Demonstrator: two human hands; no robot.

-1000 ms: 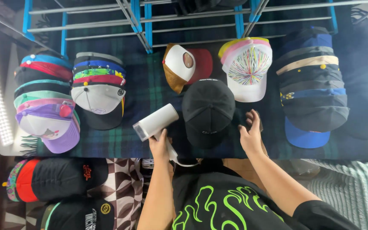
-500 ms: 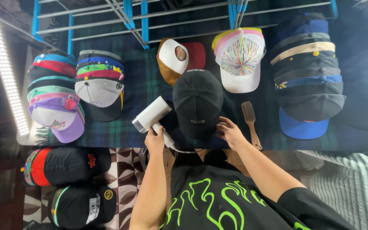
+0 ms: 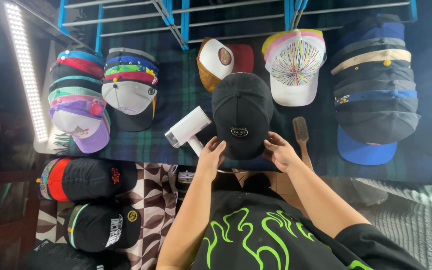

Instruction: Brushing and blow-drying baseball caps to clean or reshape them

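Both hands grip a black cap (image 3: 242,112) at the middle of the plaid-covered tabletop (image 3: 176,130): the left hand (image 3: 210,157) closed on its near left edge, the right hand (image 3: 279,151) on its near right. A white handheld steamer (image 3: 187,127) lies just left (a wooden brush (image 3: 302,135) right).

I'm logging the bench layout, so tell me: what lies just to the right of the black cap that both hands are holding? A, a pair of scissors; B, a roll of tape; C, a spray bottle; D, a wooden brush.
D: a wooden brush lies on the dark plaid cloth just right of the black cap, beside the right hand; the left hand holds the cap's other edge.
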